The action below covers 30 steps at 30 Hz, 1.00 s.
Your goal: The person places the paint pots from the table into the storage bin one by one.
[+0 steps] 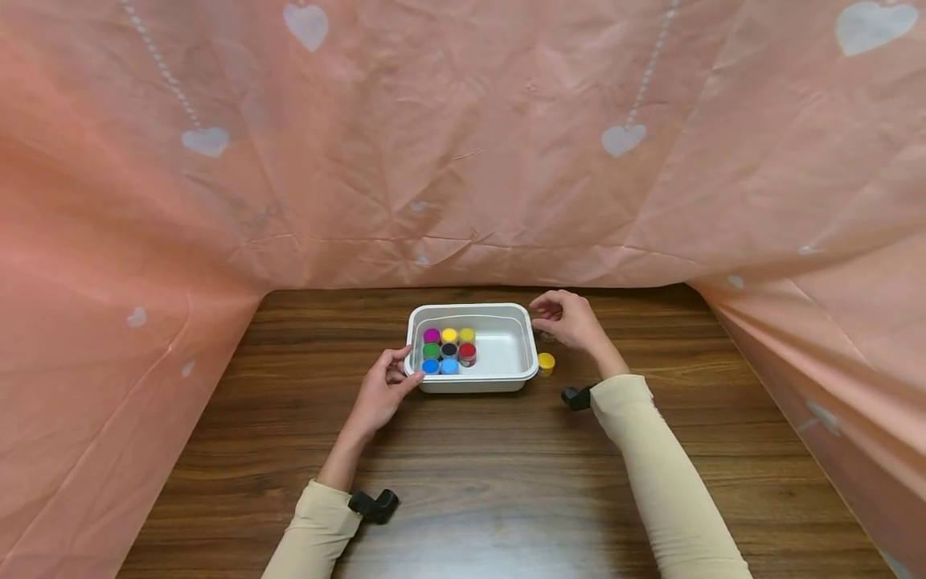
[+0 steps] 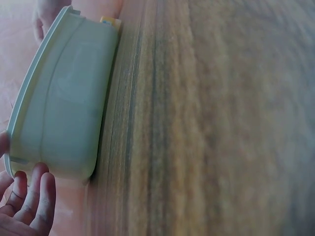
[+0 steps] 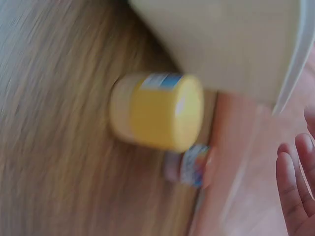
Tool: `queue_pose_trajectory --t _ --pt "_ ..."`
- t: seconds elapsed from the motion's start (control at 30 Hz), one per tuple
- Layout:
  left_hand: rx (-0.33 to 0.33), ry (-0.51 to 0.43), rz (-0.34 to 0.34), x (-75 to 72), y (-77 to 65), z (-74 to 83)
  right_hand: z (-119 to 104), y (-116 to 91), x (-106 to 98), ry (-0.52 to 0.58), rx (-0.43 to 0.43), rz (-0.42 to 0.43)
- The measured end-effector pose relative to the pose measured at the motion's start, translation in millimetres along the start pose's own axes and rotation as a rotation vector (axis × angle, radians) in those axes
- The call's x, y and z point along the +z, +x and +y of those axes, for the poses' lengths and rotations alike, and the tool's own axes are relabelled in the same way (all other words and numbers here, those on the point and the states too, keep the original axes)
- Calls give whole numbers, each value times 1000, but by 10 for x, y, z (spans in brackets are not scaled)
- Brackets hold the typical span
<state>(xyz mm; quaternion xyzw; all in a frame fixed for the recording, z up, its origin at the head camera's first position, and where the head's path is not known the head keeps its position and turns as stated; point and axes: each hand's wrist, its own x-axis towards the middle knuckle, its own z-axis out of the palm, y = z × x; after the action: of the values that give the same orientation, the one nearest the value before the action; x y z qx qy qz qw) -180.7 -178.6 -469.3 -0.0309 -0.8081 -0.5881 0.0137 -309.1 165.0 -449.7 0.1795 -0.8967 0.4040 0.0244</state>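
Observation:
A white plastic tub (image 1: pixel 499 378) stands on the table. My left hand (image 1: pixel 382 392) grips its left end, thumb over the rim and fingers against the outer wall (image 2: pixel 64 118). Small paint jars with coloured lids stand grouped in the tub's left part, among them a purple one (image 1: pixel 432 335), a red one (image 1: pixel 467 354) and a blue one (image 1: pixel 430 367). My right hand (image 1: pixel 571 319) hovers just beyond the tub's right end, fingers loosely bent with nothing between them. Beneath it is another jar (image 3: pixel 192 166) with a colourful label, mostly hidden in the head view.
A yellow-lidded jar (image 1: pixel 546 364) stands on the table close to the tub's right wall. The wooden table (image 1: pixel 463 466) runs back to a pink cloth (image 1: pixel 463 161) with white hearts, which also hangs along both sides.

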Motion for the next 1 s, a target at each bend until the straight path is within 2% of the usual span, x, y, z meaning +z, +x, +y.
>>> queue_pose_trajectory --t 0.17,0.37,0.5,0.63,1.0 --pt "-1 7 5 -2 44 -65 198 -13 -5 -7 90 25" --pt "1 26 24 29 126 -335 403 -30 121 -27 191 -53" --pt "20 20 32 26 140 -394 473 -28 193 -71 192 -62" --pt "24 12 26 32 137 -351 519 -23 211 -116 191 -41" --pt "19 21 35 38 156 -394 526 -49 176 -142 209 -35"
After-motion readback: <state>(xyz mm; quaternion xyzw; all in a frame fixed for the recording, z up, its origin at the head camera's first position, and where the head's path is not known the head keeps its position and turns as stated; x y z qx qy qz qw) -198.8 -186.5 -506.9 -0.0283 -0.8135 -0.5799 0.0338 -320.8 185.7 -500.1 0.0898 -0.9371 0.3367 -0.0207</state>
